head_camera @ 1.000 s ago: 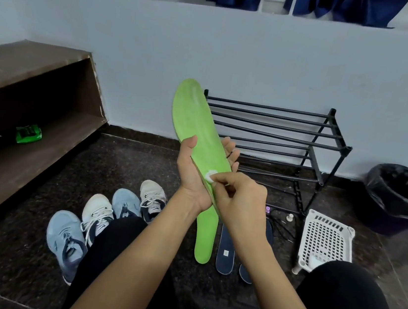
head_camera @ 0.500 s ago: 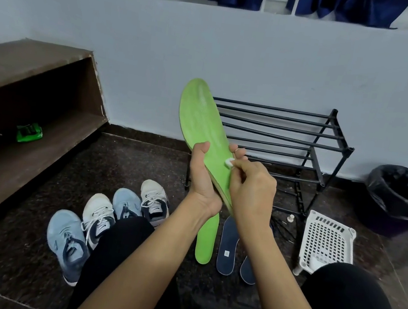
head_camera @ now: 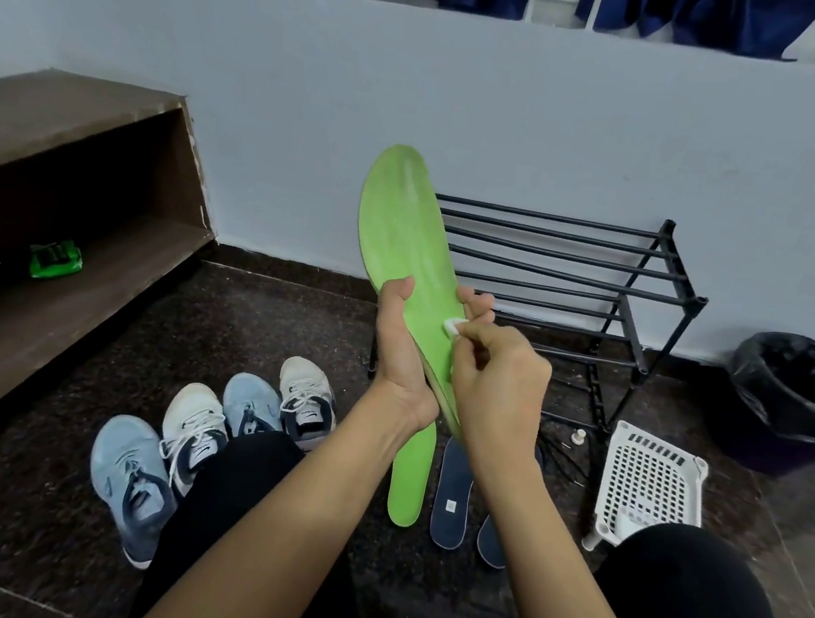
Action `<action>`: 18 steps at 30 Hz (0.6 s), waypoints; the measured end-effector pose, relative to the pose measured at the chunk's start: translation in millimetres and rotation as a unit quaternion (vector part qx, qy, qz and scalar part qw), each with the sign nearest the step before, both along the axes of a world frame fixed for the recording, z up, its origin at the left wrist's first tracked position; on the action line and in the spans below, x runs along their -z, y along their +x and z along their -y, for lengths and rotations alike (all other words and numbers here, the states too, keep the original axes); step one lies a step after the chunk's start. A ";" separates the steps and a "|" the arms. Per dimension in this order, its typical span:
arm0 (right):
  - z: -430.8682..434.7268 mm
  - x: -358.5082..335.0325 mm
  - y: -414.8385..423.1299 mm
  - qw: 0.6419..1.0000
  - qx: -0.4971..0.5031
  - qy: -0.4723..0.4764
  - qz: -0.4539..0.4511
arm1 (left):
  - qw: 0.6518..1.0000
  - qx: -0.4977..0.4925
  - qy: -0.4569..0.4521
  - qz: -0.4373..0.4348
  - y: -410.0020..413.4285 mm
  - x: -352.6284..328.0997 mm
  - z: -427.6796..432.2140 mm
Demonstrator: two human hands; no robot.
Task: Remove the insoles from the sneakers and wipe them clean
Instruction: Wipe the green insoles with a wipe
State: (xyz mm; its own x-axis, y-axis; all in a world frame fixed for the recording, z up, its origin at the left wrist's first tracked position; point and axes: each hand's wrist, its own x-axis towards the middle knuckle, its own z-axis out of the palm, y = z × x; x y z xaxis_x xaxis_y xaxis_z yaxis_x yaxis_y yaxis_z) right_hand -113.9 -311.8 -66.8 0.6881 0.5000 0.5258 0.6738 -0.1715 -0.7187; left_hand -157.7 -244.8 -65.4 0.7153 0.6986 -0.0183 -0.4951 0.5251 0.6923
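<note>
My left hand (head_camera: 402,354) grips a green insole (head_camera: 406,225) around its middle and holds it upright in front of me. My right hand (head_camera: 497,377) pinches a small white wipe (head_camera: 455,326) against the insole's face, just right of my left thumb. On the floor below lie a second green insole (head_camera: 409,475) and two dark blue insoles (head_camera: 452,496). Several sneakers (head_camera: 195,431), light blue and white, stand in a row at the left beside my knee.
A black metal shoe rack (head_camera: 606,283) stands against the wall behind the insole. A white plastic basket (head_camera: 649,486) lies on the floor at the right, a black-lined bin (head_camera: 797,401) beyond it. A brown wooden shelf (head_camera: 59,221) with a green packet (head_camera: 55,258) runs along the left.
My right hand has slid the wipe up the insole, from near its lower middle toward my left fingertips. The insole has shifted slightly to the right.
</note>
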 end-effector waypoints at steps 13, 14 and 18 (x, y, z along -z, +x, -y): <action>4.5 0.1 -6.9 0.996 -0.013 -0.005 -0.085 | 0.999 -0.021 -0.015 -0.027 -3.2 -1.2 -7.3; 2.4 0.0 -6.9 0.997 -0.013 0.003 -0.078 | 0.999 -0.022 -0.012 -0.026 -3.2 -2.2 -6.8; -4.6 1.8 -2.1 0.999 0.014 -0.007 -0.034 | 1.000 -0.011 -0.005 -0.026 -2.0 -1.8 -2.3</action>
